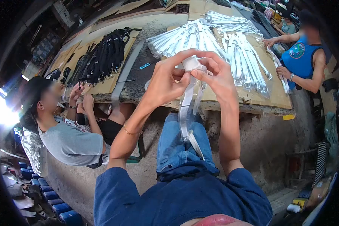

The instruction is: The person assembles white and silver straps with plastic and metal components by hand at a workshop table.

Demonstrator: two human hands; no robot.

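Observation:
Both hands are raised at the middle of the view, above the table's front edge. My left hand (168,80) has its fingers curled round one side of a white strap (192,63), thumb pressed near it. From the other side, my right hand (217,77) pinches the same strap with thumb and fingers. The strap's lower length (184,115) hangs in clear plastic down to my lap. Behind my hands, many wrapped white straps (184,37) lie fanned out on the cardboard.
Black straps (108,56) lie piled on cardboard at the table's left. A blue cutter (144,66) rests on the table. One person (69,141) sits at the left; another (302,56) stands at the right with a white strap. Blue containers (60,211) line the lower left floor.

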